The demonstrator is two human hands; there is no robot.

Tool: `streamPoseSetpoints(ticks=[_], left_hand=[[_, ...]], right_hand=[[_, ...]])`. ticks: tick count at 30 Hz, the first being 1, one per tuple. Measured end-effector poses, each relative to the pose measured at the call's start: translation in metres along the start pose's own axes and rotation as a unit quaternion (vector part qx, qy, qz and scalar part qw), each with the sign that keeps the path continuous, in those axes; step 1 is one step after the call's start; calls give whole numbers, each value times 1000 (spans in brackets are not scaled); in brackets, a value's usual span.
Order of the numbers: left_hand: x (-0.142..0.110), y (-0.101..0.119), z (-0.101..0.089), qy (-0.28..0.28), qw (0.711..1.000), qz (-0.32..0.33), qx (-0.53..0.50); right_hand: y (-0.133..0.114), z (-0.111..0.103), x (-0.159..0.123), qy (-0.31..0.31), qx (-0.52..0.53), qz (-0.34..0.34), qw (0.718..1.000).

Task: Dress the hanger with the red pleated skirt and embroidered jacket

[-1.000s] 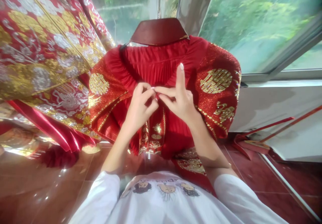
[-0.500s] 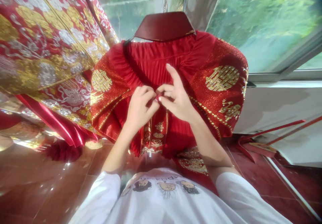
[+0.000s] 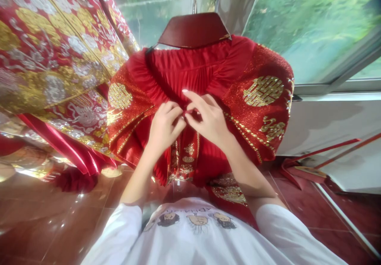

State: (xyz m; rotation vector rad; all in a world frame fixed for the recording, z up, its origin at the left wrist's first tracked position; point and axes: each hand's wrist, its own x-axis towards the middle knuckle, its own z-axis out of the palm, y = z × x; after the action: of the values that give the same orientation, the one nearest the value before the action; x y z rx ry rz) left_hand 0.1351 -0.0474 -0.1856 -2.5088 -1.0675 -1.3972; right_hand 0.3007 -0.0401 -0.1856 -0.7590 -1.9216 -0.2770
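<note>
A red jacket [image 3: 244, 66] with gold embroidered medallions and beaded trim hangs in front of me on a hanger [image 3: 195, 30] with a dark red top. Pleated red cloth lines its neck opening. At the front, my left hand [image 3: 165, 126] is closed, thumb and fingers pinching the jacket's red front edge. My right hand [image 3: 208, 116] meets it there, its thumb and a finger pinching the same edge while the index finger points up and left. The small fastening spot between the fingertips is mostly covered, so its exact kind cannot be made out.
On the left hangs a large red, gold and silver embroidered garment [image 3: 59, 54] with a shiny red ribbon [image 3: 62, 146]. Windows [image 3: 309, 31] stand behind. At right, a red strip and a white pole [image 3: 345, 217] lie by the wall on the tiled floor [image 3: 80, 221].
My right hand's index finger has bent down and leftward from its raised position, and its other fingers have shifted. The left hand keeps its pinch in nearly the same place.
</note>
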Motion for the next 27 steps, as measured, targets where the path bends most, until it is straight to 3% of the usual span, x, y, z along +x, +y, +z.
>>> streamPoseSetpoints(ticks=[5,11,19,24,27], left_hand=[[4,1,0,14,997,-11,-74],[4,-3,1,6,990,-28,-135],[4,-6,1,-7,992,-33,-123],[5,-15,-8,69,994,-43,75],[5,-19,-11,73,989,-39,121]], right_hand=[[11,19,-9,70,-43,-32,996],[12,35,-19,186,11,-20,982],[8,26,-16,107,-53,-4,993],[18,5,-26,109,-110,49,987],[23,-4,-31,93,-121,66,986]])
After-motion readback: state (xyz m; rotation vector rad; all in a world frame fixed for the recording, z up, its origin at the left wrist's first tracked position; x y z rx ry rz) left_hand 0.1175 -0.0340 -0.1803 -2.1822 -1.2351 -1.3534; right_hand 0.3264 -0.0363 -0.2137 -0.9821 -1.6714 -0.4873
